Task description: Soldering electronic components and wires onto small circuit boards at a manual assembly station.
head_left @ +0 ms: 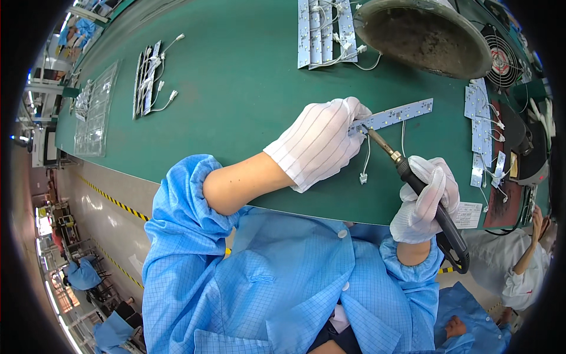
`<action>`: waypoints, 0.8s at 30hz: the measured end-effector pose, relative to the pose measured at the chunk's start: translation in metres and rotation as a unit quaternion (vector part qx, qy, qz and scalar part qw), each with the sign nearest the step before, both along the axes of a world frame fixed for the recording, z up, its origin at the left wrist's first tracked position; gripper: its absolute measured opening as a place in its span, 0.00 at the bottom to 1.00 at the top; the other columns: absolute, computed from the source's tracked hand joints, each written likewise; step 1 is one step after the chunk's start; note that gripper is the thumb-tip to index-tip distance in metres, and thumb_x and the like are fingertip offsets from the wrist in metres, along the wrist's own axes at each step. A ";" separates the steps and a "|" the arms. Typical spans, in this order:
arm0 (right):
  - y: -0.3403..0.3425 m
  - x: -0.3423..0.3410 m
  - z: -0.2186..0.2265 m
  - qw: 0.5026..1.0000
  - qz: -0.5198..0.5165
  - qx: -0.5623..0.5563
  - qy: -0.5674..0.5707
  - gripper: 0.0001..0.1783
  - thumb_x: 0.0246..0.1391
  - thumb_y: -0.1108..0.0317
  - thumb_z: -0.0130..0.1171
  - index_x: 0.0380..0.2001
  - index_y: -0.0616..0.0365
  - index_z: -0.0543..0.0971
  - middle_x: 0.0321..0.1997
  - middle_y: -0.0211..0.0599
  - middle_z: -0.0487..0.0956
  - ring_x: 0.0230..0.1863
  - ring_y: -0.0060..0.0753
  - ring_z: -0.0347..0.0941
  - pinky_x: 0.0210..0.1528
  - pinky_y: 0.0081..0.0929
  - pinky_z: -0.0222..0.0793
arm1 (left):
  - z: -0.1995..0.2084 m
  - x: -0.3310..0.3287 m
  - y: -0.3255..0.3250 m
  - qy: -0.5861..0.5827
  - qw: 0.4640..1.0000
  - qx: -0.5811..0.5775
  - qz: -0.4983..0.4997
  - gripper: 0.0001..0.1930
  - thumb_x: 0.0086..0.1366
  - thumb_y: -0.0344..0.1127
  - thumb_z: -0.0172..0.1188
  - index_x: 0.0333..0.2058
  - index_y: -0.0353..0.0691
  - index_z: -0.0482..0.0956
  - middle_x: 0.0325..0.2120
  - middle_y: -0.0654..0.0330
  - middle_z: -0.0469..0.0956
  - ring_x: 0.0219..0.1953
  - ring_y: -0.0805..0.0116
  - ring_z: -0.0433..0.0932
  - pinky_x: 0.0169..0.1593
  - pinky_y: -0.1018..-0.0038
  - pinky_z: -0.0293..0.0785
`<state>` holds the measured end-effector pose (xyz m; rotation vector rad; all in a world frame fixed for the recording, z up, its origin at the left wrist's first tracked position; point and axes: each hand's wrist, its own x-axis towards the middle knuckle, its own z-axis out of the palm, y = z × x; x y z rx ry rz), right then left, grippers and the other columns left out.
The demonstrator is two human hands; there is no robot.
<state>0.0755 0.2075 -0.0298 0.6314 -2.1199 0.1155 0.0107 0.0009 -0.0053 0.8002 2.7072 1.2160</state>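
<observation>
My left hand (321,141), in a white striped glove, is closed on the near end of a narrow white LED circuit board strip (404,114). The strip slants up to the right over the green bench. Two thin white wires hang from it, one ending in a small white connector (363,177). Wrapped round the black handle of a soldering iron (415,183) is my gloved right hand (425,197). The iron's tip meets the strip, or comes very close to it, right beside my left fingers. My left fingertips are partly hidden behind the strip.
A wide metal fume hood (421,38) overhangs the bench at the upper right, near a fan (501,59). More wired LED strips lie at the back (324,35), left (147,79) and right (480,130). Clear plastic trays (97,112) lie far left. Another person (513,259) is at the right.
</observation>
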 end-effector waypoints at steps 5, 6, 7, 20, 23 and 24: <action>-0.002 -0.004 0.000 0.996 0.060 -0.064 -0.035 0.20 0.54 0.80 0.52 0.49 0.70 0.61 0.40 0.49 0.68 0.27 0.37 0.74 0.24 0.27 0.73 | -0.005 0.000 0.000 0.042 0.999 0.016 0.000 0.16 0.55 0.31 0.58 0.43 0.32 0.72 0.22 0.51 0.78 0.16 0.64 0.76 0.24 0.72 0.75; -0.001 -0.005 0.002 0.990 0.101 -0.083 -0.051 0.20 0.53 0.81 0.52 0.49 0.70 0.62 0.40 0.48 0.68 0.26 0.37 0.74 0.23 0.28 0.72 | 0.002 0.000 0.001 -0.002 1.000 0.007 0.014 0.14 0.54 0.30 0.58 0.39 0.32 0.72 0.24 0.48 0.77 0.23 0.55 0.76 0.30 0.66 0.74; 0.001 -0.005 0.005 0.990 0.100 -0.084 -0.052 0.20 0.53 0.81 0.52 0.49 0.70 0.62 0.40 0.48 0.68 0.26 0.37 0.74 0.23 0.28 0.72 | 0.005 0.001 0.002 -0.046 0.999 -0.003 0.028 0.11 0.54 0.29 0.58 0.36 0.31 0.72 0.27 0.44 0.76 0.30 0.46 0.76 0.36 0.60 0.73; 0.001 -0.005 0.001 0.984 0.129 -0.111 -0.056 0.22 0.55 0.74 0.56 0.50 0.67 0.62 0.42 0.47 0.66 0.26 0.38 0.73 0.20 0.28 0.69 | 0.004 -0.008 -0.002 -0.110 0.994 -0.012 0.023 0.14 0.55 0.33 0.57 0.38 0.29 0.73 0.26 0.45 0.77 0.27 0.48 0.77 0.35 0.62 0.74; 0.003 -0.004 0.001 0.985 0.130 -0.094 -0.057 0.22 0.55 0.74 0.56 0.50 0.68 0.62 0.41 0.47 0.67 0.27 0.39 0.73 0.21 0.28 0.69 | 0.005 -0.008 -0.005 -0.082 0.996 -0.034 0.000 0.15 0.56 0.33 0.57 0.39 0.29 0.72 0.26 0.45 0.77 0.27 0.50 0.78 0.34 0.63 0.74; 0.005 -0.003 0.000 0.979 0.149 -0.113 -0.081 0.22 0.55 0.74 0.56 0.50 0.68 0.62 0.41 0.47 0.66 0.27 0.39 0.73 0.22 0.28 0.70 | 0.007 -0.009 -0.005 -0.120 0.992 -0.035 -0.001 0.16 0.56 0.33 0.58 0.40 0.29 0.71 0.27 0.45 0.77 0.26 0.51 0.78 0.34 0.63 0.74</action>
